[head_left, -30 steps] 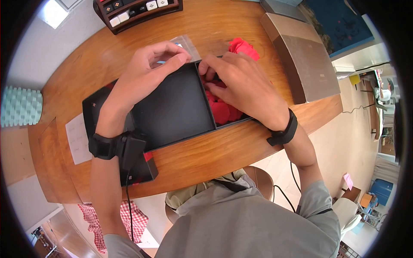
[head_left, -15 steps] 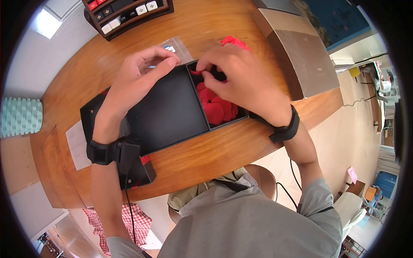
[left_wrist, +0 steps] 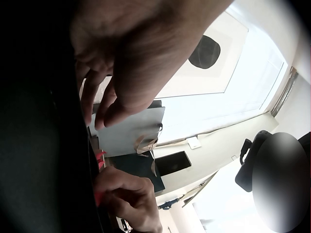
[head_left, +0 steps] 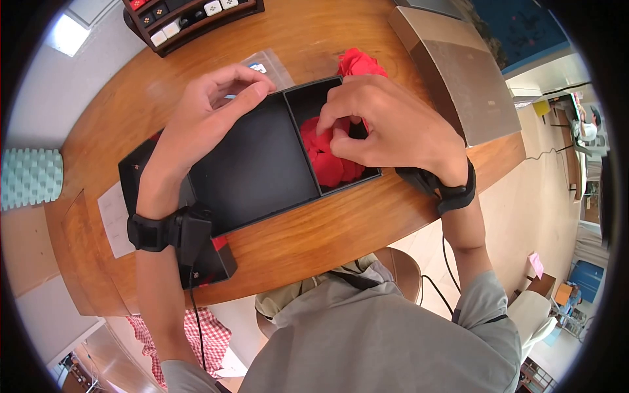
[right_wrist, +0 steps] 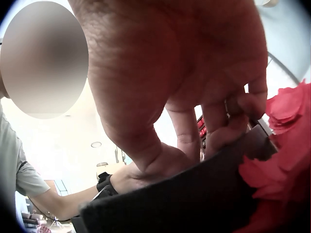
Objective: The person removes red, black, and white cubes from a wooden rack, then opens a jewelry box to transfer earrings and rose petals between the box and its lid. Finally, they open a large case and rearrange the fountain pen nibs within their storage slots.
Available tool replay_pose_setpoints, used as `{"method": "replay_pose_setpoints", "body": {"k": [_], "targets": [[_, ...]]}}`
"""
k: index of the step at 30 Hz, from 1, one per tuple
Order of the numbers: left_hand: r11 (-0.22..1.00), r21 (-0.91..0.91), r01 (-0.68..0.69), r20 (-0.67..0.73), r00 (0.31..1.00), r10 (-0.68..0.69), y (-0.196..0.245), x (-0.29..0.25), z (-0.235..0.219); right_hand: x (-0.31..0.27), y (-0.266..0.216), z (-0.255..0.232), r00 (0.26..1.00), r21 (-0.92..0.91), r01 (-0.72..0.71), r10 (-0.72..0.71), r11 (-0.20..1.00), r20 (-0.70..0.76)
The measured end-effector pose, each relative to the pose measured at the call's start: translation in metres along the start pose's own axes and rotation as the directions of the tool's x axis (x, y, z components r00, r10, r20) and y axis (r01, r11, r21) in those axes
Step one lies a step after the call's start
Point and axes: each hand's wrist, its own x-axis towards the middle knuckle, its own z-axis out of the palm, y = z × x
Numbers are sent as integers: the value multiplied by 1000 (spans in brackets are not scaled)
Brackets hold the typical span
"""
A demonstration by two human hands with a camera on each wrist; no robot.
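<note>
A black box (head_left: 249, 173) has a bare large compartment and a smaller one on the right with red petals (head_left: 327, 167) in it. Over the petals is my right hand (head_left: 393, 124), fingers bent down and the thumb a little apart from the index finger; no grasp shows. In the right wrist view the box wall (right_wrist: 184, 204) hides the tips of that hand (right_wrist: 180, 63). My left hand (head_left: 203, 118) hangs with loosely bent fingers at the far edge of the large compartment, holding nothing visible. Its fingers also hang loose in the left wrist view.
Beyond the box lie a clear plastic bag (head_left: 278, 69) and a red flower (head_left: 360, 62). A brown box (head_left: 468, 92) stands at the right, a dark rack (head_left: 190, 29) at the back left. White paper (head_left: 114, 219) lies at the left, beside a smaller black box (head_left: 206, 262).
My right hand has moved right and nearer my body, away from the divider's far end, uncovering the smaller compartment's far left corner. My left hand has hardly moved over the last half second.
</note>
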Motion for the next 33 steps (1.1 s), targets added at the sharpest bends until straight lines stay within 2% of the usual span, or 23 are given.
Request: {"method": "replay_pose_setpoints", "body": {"k": [4,6,12,15,19,21,24,30,33], "targets": [[1000,-2,-20,-12,1000,20,-1,-1,0,-1,-1,1,999,-75,28,-31,997,-32],[1000,-1,-3,-12,1000,3,0,-1,0,-2,5,7,976,-17,92,-93,996,-196],[1000,4,16,-3,1000,-16,1,0,0,-1,1,-1,987,50,30,-21,998,-160],[1000,12,13,-15,1000,-13,0,0,1,2,1,-1,978,45,92,-81,995,-194],[1000,10,-7,-6,1000,7,-1,0,1,1,0,0,969,68,108,-90,992,-230],[1000,15,-5,-3,1000,5,-1,1,1,3,0,-3,992,136,29,-11,990,-129],[1000,18,-6,-16,1000,6,1,-1,1,4,1,-2,983,176,47,-14,983,-185],[1000,12,3,-10,1000,-3,1,-1,2,5,8,-3,965,121,175,-145,977,-219],[1000,15,1,-20,1000,0,1,-1,2,5,4,-5,970,68,138,-121,988,-211]]}}
